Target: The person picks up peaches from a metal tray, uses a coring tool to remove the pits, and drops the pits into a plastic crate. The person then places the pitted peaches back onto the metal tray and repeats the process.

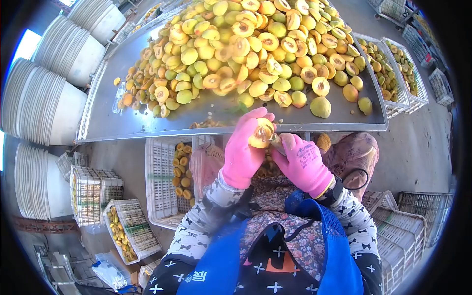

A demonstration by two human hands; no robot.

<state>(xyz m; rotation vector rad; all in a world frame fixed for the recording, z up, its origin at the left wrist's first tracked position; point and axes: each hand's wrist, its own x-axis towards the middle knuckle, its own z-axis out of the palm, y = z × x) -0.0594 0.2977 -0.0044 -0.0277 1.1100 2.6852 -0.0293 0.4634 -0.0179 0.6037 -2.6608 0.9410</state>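
In the head view my left hand (244,150), in a pink glove, is closed around a halved yellow peach (260,133), its cut face turned toward my right hand. My right hand (305,163), also pink-gloved, grips a small pitting tool (277,143). The metal end of that tool meets the peach at its middle; its exact shape is partly hidden by the fingers. Both hands are over my lap, just in front of the metal table (196,114). A large heap of halved and whole peaches (231,54) covers much of that table.
Below the table edge, a white crate (162,177) holds peach halves. More filled crates (388,73) stand at the right, and others (129,231) at the lower left. Stacked white tubs (39,103) line the left side. A clear bottle (118,98) lies on the table's left.
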